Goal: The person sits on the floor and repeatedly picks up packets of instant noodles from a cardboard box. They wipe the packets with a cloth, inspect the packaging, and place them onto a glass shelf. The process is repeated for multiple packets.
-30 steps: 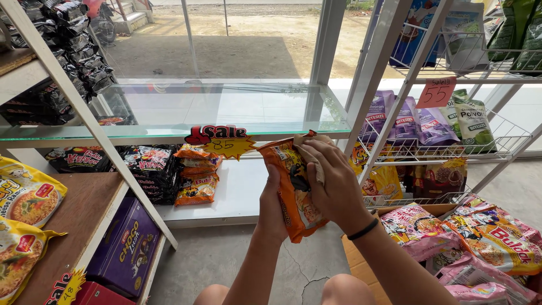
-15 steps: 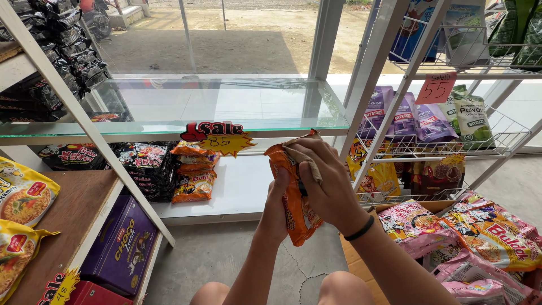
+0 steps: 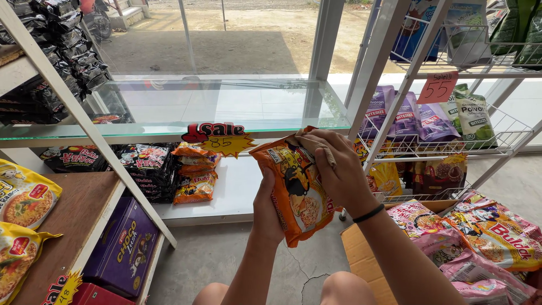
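Left hand: the left hand [image 3: 265, 210] gripped the orange instant-noodle packet [image 3: 297, 189] from behind along its left edge, fingers closed around it, at the centre of the frame.
Right hand: the right hand [image 3: 344, 172] pressed a small tan cloth [image 3: 316, 148] against the packet's upper right corner, fingers curled over the cloth; a black band sat on the wrist.
Packet: held upright and slightly tilted, printed face toward the camera, in mid-air in front of the glass shelf [image 3: 169, 113] and above the concrete floor [image 3: 226, 254].
Sale tag: a red and yellow starburst price tag [image 3: 221, 138] hung on the glass shelf's front edge, just left of the packet.
Lower shelf: a white shelf [image 3: 237, 192] under the glass one carried a stack of orange noodle packets [image 3: 195, 172] beside black noodle packets [image 3: 144, 166], at centre left of the frame.
Left side: yellow noodle packets [image 3: 25, 197] lay on a wooden shelf [image 3: 84, 209] at the left edge; a purple box [image 3: 124, 245] lay below it at lower left.
Right side: a cardboard box [image 3: 361, 260] at lower right held pink noodle packets [image 3: 446, 237]; purple snack bags [image 3: 412, 118] stood in a wire rack [image 3: 508, 135] at upper right.
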